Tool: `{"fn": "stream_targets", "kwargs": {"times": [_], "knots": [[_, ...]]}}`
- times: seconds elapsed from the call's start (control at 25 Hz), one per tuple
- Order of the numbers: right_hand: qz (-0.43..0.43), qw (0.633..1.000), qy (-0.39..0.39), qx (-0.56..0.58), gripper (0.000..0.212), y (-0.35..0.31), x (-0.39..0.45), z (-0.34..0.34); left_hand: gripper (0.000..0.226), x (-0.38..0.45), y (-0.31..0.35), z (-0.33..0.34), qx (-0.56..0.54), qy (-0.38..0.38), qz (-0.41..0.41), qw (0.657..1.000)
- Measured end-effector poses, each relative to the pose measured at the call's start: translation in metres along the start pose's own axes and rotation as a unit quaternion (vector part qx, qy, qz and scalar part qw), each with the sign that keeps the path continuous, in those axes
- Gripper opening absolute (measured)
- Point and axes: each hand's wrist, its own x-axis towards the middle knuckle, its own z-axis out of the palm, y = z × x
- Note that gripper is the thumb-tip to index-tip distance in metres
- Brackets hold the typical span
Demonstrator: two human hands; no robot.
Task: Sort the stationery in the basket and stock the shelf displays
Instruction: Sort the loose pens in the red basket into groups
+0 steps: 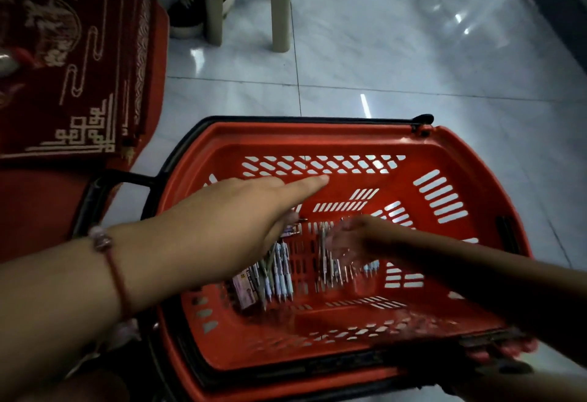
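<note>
Both forearms reach into the red basket [317, 144] on the floor; sorting looks barely begun. Left hand [241, 214] spreads straight fingers over the pens [276, 274] on its bottom; right hand [349, 239] is blurred, grip unclear. Shelves unseen.

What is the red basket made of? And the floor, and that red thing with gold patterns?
The basket looks like moulded plastic: smooth, slightly glossy, with neat slots in its walls. The floor seems to be polished tile, as it mirrors light and shows thin joint lines. The red thing with gold patterns looks like woven cloth, perhaps a mat; its pattern looks stitched.
</note>
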Motion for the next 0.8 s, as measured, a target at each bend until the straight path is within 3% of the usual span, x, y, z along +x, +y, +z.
{"fn": "stream_targets", "kwargs": {"times": [0.12, 0.24, 0.36, 0.6, 0.8], "knots": [[-0.143, 0.989, -0.038, 0.019, 0.034, -0.037, -0.094, 0.006, 0.060, 0.004, 0.023, -0.014, -0.219, 0.015, -0.035, 0.975], [-0.218, 0.969, -0.030, 0.108, 0.039, -0.040, -0.151, 0.021, 0.066, -0.002, 0.055, -0.025, -0.340, -0.007, -0.021, 0.940], [-0.228, 0.956, 0.042, 0.182, 0.035, -0.021, -0.168, 0.029, 0.063, -0.012, 0.086, -0.032, -0.352, -0.027, 0.012, 0.935], [-0.239, 0.937, 0.130, 0.221, 0.015, -0.003, -0.195, 0.010, 0.034, -0.025, 0.086, -0.032, -0.333, 0.044, -0.013, 0.942], [-0.237, 0.944, 0.056, 0.221, 0.034, 0.005, -0.192, 0.024, 0.018, -0.029, 0.103, -0.027, -0.431, 0.046, -0.049, 0.900]]}}
